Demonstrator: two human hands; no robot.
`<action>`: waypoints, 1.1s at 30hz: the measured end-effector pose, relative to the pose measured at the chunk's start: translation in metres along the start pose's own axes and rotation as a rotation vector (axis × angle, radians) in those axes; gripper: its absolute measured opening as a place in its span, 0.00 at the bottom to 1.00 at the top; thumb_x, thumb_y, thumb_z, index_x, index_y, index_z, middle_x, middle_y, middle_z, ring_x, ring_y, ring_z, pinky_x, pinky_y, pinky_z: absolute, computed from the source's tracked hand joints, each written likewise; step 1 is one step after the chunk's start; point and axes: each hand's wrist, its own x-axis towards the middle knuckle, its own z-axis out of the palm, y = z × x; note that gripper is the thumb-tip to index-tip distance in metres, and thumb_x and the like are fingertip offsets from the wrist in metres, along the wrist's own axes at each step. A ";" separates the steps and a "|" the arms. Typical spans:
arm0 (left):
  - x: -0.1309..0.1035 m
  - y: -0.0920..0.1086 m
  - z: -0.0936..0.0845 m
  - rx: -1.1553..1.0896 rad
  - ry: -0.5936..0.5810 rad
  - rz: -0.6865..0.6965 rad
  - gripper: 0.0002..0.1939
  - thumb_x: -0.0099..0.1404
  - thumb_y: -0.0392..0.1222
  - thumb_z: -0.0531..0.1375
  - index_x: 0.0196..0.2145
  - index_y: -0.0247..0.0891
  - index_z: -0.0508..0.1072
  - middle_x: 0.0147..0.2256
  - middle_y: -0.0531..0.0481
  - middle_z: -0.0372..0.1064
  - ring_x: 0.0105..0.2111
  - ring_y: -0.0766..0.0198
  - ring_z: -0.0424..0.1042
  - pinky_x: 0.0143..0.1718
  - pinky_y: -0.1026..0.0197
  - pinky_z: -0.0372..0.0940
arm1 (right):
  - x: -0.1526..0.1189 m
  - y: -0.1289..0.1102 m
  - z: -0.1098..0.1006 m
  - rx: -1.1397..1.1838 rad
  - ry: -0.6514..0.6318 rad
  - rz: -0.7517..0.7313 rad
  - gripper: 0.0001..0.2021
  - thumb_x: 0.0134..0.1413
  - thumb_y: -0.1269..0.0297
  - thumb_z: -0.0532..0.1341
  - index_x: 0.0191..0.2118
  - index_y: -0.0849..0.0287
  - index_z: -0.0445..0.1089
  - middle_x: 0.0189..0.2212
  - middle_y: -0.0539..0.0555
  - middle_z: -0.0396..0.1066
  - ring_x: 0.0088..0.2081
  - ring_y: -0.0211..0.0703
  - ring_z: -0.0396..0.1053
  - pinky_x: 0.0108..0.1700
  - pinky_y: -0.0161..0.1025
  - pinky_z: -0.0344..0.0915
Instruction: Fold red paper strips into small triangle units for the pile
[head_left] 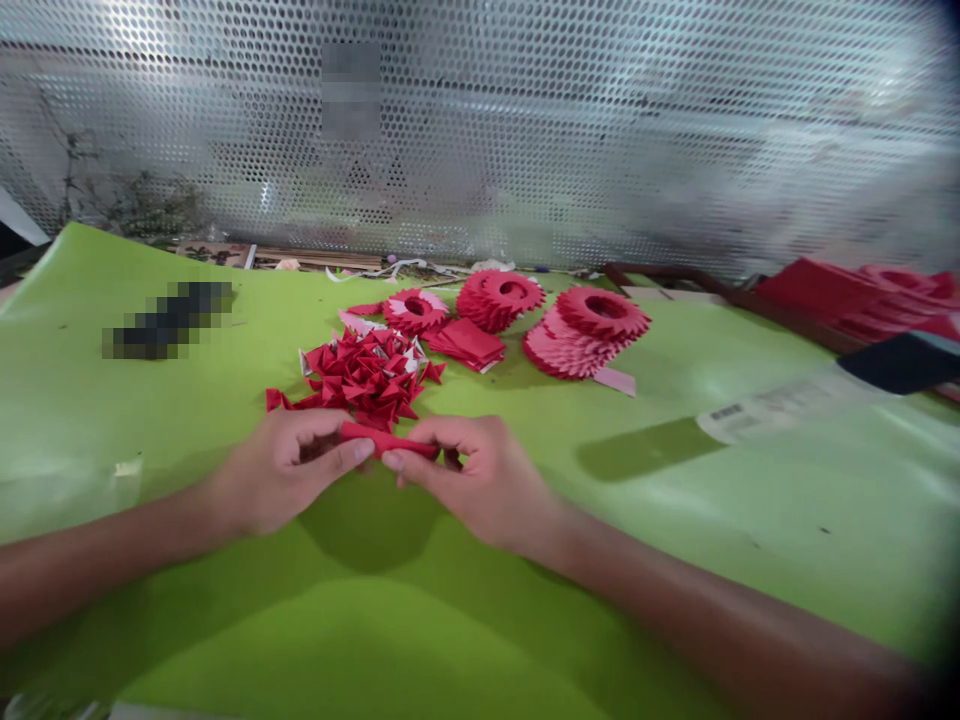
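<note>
Nearby, folded pieces behind red paper, pinched by left hand, right hand; red stack cut off; dark object pixelated.

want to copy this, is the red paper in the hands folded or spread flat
Folded: the red paper shows as a narrow strip, pinched in the left hand and right hand. Fold count: cannot tell.

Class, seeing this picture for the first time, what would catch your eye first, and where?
Probably the heap of mostly red folded pieces near the middle of the green table. Just in front, the left hand and right hand pinch a red strip. Ridged red-and-pink rings sit beyond the heap, towards the right.
</note>
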 end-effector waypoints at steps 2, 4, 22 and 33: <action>-0.001 0.002 0.003 0.034 -0.028 -0.004 0.19 0.73 0.51 0.55 0.33 0.36 0.78 0.25 0.51 0.74 0.21 0.67 0.67 0.18 0.68 0.58 | -0.001 -0.001 0.003 -0.009 -0.053 0.030 0.12 0.61 0.57 0.65 0.31 0.60 0.76 0.22 0.47 0.68 0.21 0.32 0.58 0.22 0.32 0.49; -0.001 0.003 0.003 0.034 -0.039 -0.021 0.19 0.72 0.51 0.55 0.33 0.36 0.78 0.26 0.49 0.76 0.22 0.66 0.68 0.19 0.68 0.59 | -0.001 -0.002 0.005 -0.029 -0.071 0.088 0.12 0.59 0.57 0.66 0.30 0.60 0.75 0.21 0.46 0.65 0.20 0.31 0.55 0.20 0.32 0.46; 0.000 -0.007 -0.007 -0.205 -0.188 -0.125 0.31 0.75 0.63 0.46 0.32 0.35 0.74 0.27 0.49 0.73 0.24 0.66 0.66 0.25 0.65 0.62 | -0.003 0.010 -0.008 -0.539 0.293 -1.001 0.05 0.62 0.76 0.66 0.34 0.65 0.78 0.25 0.51 0.79 0.24 0.35 0.72 0.27 0.34 0.67; 0.003 -0.002 -0.001 -0.154 -0.194 -0.138 0.15 0.65 0.51 0.63 0.31 0.35 0.77 0.26 0.53 0.69 0.25 0.67 0.64 0.26 0.67 0.58 | -0.007 0.007 -0.002 -0.312 0.017 -0.913 0.10 0.69 0.63 0.61 0.38 0.60 0.78 0.31 0.49 0.82 0.27 0.32 0.74 0.31 0.32 0.68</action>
